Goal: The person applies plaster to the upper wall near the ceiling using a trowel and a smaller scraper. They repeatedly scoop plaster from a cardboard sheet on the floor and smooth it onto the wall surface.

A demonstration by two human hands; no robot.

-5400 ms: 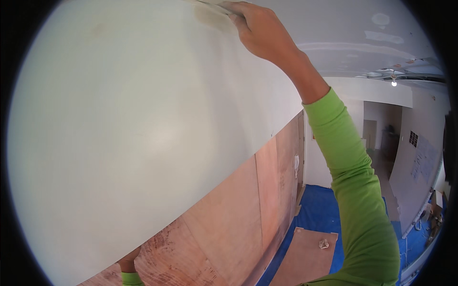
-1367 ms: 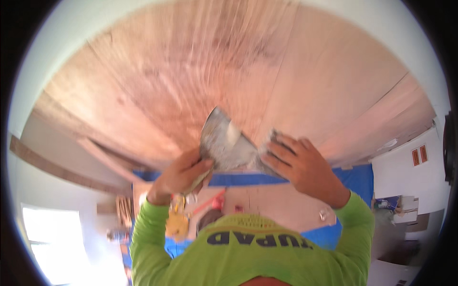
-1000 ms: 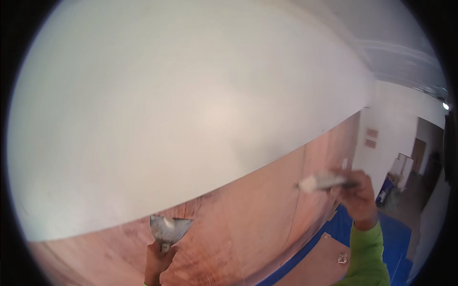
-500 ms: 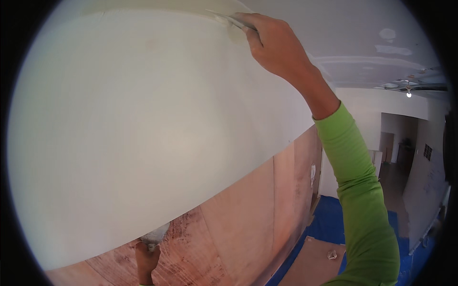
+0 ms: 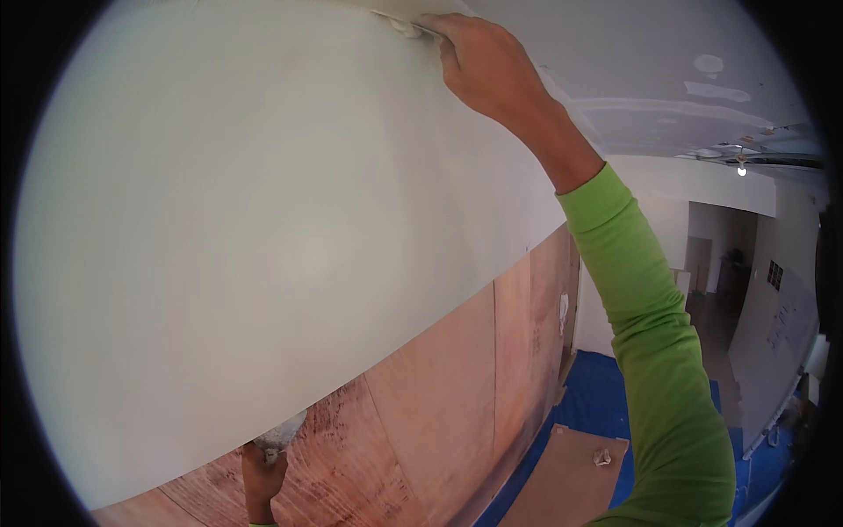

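Right hand (image 5: 492, 75) raised with a thin blade (image 5: 428, 30), left hand (image 5: 263, 479) low with a broad one

Beyond the green sleeve (image 5: 650, 307), the right thumb and fingers pinch the thin blade at the top of the white wall (image 5: 246, 220), a pale lump (image 5: 404, 28) beside it; the left fingers close round the base of the broad blade (image 5: 285, 432), which is before wood panels (image 5: 430, 378); farther off, a brown board (image 5: 558, 479) lies on blue sheeting (image 5: 597, 386), and a lit bulb (image 5: 741, 171) hangs from the ceiling (image 5: 615, 61)
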